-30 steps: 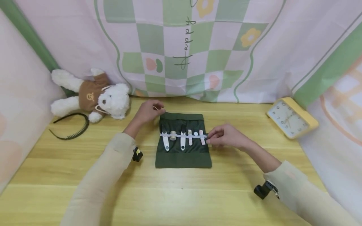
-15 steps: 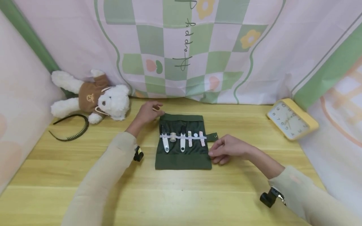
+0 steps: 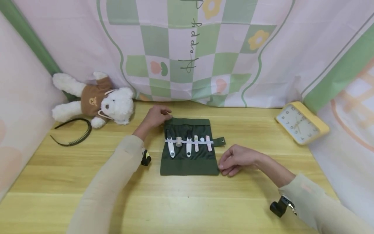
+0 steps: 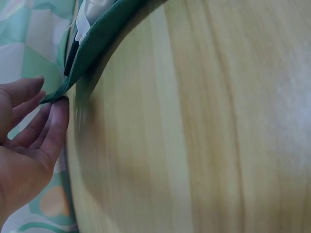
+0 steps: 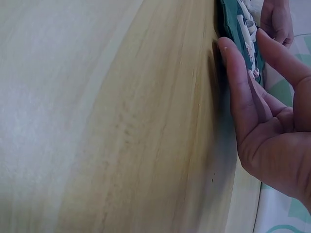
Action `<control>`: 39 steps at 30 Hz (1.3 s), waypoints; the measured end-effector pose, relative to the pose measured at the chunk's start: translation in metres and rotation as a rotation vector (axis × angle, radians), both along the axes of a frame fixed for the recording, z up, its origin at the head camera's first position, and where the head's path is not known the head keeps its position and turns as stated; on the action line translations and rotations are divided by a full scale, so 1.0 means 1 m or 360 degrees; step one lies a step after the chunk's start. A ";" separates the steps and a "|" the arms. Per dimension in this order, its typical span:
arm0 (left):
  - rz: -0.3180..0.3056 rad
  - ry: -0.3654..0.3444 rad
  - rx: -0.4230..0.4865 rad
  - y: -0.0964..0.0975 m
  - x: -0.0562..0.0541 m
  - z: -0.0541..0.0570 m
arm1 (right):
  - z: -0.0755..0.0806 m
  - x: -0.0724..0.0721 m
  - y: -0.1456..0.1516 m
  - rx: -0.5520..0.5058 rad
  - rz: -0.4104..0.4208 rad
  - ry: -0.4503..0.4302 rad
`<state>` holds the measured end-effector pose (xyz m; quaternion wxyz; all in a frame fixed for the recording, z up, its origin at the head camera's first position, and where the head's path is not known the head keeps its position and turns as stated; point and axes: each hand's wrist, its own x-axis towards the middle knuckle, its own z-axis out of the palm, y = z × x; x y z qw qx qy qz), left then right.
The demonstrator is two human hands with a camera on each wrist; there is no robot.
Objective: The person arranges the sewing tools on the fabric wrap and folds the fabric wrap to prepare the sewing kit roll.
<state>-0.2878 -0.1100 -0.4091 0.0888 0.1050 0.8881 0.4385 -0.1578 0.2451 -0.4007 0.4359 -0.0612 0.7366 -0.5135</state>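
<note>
A dark green fabric pouch (image 3: 190,165) lies unfolded on the table. A pale elastic strip across it holds two white tools with dark tips (image 3: 171,148), a beige spool-like piece (image 3: 179,141), two slim patterned pieces (image 3: 196,143) and a small white round thing (image 3: 202,139). My left hand (image 3: 155,116) is at the far left corner; in the left wrist view its thumb and fingers pinch that corner, which is slightly lifted. At the near right corner my right hand (image 3: 238,159) touches the edge with its fingertips, thumb and forefinger apart in the right wrist view.
A snap tab (image 3: 219,141) sticks out from the pouch's right side. White plush toy (image 3: 117,104) and black headband (image 3: 81,131) lie at the left. A yellow clock (image 3: 302,122) stands at the right. Patterned cloth (image 3: 193,65) hangs behind the wooden table (image 3: 187,208).
My right hand has moved nearer along the pouch's right edge, from the tab to the near corner, uncovering the tab. The left hand stays at the far left corner with small finger shifts.
</note>
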 end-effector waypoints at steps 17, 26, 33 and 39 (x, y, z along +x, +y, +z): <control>0.0022 0.0003 -0.0029 -0.003 0.001 0.000 | -0.010 0.009 -0.004 -0.0078 0.0038 -0.0044; 0.0035 -0.0072 0.0081 -0.009 0.001 0.002 | -0.009 0.007 -0.005 -0.0107 0.0055 -0.0023; 0.0020 -0.0035 0.0050 -0.017 0.004 0.003 | -0.007 0.002 -0.002 -0.0070 0.0041 -0.0006; -0.0012 -0.0071 0.0034 -0.028 0.009 0.004 | -0.006 -0.004 0.001 -0.0047 -0.0015 -0.0016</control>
